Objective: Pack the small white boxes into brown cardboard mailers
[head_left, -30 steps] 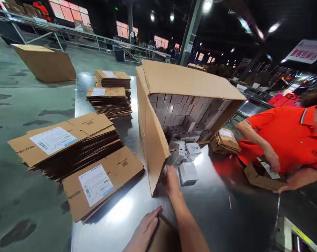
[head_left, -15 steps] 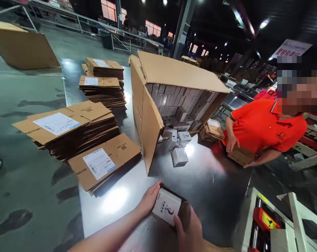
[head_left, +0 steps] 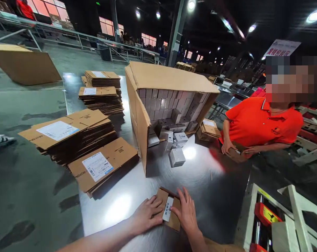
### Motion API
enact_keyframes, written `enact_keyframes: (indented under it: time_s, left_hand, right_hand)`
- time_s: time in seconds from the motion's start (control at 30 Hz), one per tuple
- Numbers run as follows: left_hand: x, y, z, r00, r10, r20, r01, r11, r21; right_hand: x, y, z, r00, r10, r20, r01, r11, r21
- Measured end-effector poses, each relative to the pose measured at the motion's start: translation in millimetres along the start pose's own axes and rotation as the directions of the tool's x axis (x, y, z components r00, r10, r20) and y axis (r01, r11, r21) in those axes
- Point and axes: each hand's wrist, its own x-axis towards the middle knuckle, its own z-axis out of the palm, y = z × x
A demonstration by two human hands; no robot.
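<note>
A small brown shipping carton (head_left: 165, 198) with a white label sits on the shiny steel table (head_left: 200, 175) close to me. My left hand (head_left: 147, 213) presses on its left side and my right hand (head_left: 186, 212) on its right side, fingers spread over the flaps. Further back a large cardboard box (head_left: 158, 78) lies on its side, packed with small white product boxes. Several of those white boxes (head_left: 177, 156) have spilled onto the table in front of it.
Stacks of flat labelled cartons (head_left: 69, 134) lie at left, with more stacks (head_left: 102, 91) behind. A co-worker in an orange shirt (head_left: 260, 120) holds a small carton across the table. A white frame machine (head_left: 279, 217) stands at the bottom right.
A second ago my right hand reached to the white boxes by the big box. It brought one back to the small carton. Now both hands press the carton's flaps and the white box is hidden.
</note>
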Motion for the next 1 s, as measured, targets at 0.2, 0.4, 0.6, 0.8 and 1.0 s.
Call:
enact_keyframes:
  time_s: [0.2,0.4,0.6,0.8,1.0]
  left_hand:
    - [24,-15,18.7,0.927,-0.188,-0.323,0.138,0.975,-0.172]
    - [42,-27,20.9,0.864,-0.418,-0.282,0.358,0.902,-0.240]
    - [43,-30,17.0,0.884,-0.442,-0.154,0.398,0.883,-0.247]
    - [39,-23,21.1,0.870,-0.468,-0.156,0.419,0.867,-0.269]
    - [53,-36,23.2,0.802,-0.579,-0.145,0.495,0.781,-0.382]
  right_hand:
    - [-29,19,0,0.968,-0.175,0.182,0.195,0.976,-0.101]
    - [-7,2,-55,0.890,-0.094,0.445,0.099,0.995,0.013]
    - [-16,-48,-28,0.939,-0.028,0.343,0.046,0.998,-0.044]
    - [-58,-81,71,0.987,-0.047,-0.151,0.044,0.999,-0.019]
    - [-46,-110,76,0.953,-0.045,-0.298,0.053,0.998,0.017]
